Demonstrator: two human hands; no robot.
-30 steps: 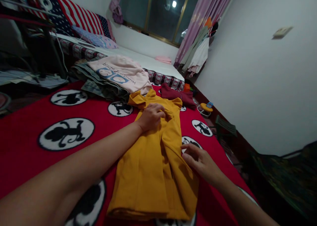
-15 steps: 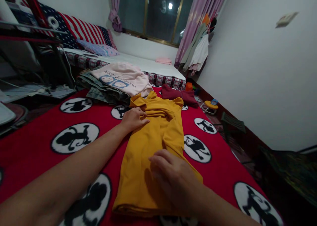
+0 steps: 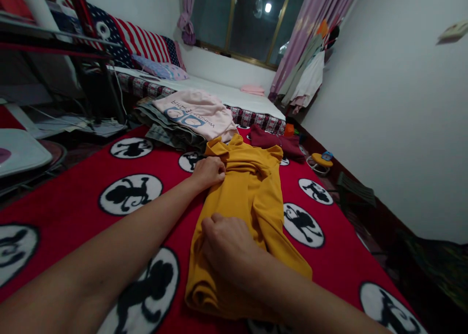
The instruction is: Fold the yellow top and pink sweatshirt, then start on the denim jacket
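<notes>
A mustard-yellow shirt (image 3: 256, 197) lies lengthwise on a red blanket (image 3: 73, 212) printed with black-and-white monkey circles. My left hand (image 3: 209, 172) grips the shirt's left edge near the collar end. My right hand (image 3: 226, 244) is closed over the shirt's left edge lower down, bunching the fabric, its fingers curled into the cloth. The near hem of the shirt is partly hidden by my right forearm.
A pink printed T-shirt (image 3: 197, 113) tops a pile of folded clothes beyond the yellow shirt. A dark red garment (image 3: 272, 141) lies at the blanket's far right. A bed (image 3: 219, 92), curtains and hanging clothes (image 3: 305, 78) stand behind; a small stool (image 3: 320, 161) is on the floor at the right.
My right hand has crossed from the shirt's right side to its left edge and closed on the fabric. My left hand has slid from the collar to the left edge.
</notes>
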